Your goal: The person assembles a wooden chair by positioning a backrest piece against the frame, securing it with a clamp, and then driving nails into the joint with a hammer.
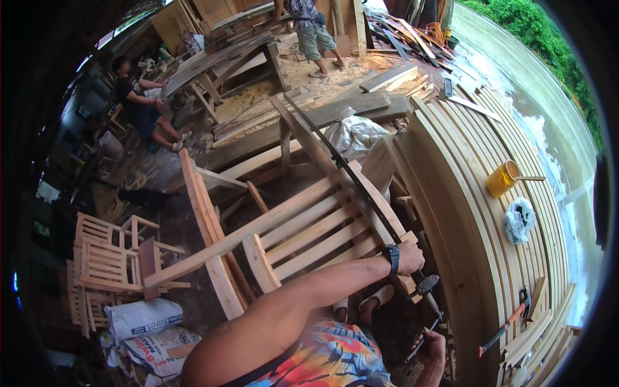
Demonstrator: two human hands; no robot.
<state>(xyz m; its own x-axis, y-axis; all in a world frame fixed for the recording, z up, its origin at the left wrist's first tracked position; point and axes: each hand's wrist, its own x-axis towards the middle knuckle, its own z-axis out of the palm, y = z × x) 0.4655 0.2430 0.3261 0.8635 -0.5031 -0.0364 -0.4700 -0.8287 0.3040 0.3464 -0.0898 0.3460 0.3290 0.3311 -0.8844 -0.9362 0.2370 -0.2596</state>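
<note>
Dark metal is filling the right hand (429, 348), whose fingers are holding the slim handle (413, 354) at the lower end of a long bar clamp (338, 160). The left hand (410, 258), a black watch (391, 258) circling its wrist, is curling closed over the bar just short of the clamp head (427, 284). From there the bar is stretching away along the right-hand end of a pale slatted frame (314, 233). The frame is lying across a thick wooden beam (205, 216), one long rail jutting leftward past it. Between the frame's right end and a broad stack of planks (445, 168), a narrow strip of dark floor is showing; the person's clogs (382, 295) are standing there, leaving little spare room. On the stack, a yellow container (503, 179) and a plastic bag (519, 220) are sitting well in from the near edge, while a hammer (503, 329) is lying lower down. To the left, pale chairs (106, 258) and sacks (145, 319) are crowding together, dark floor opening between chairs and beam. Farther off, one co-worker (135, 97) is reaching to the edge of a long worktop (216, 61); another (313, 32) is standing near its far end.
</note>
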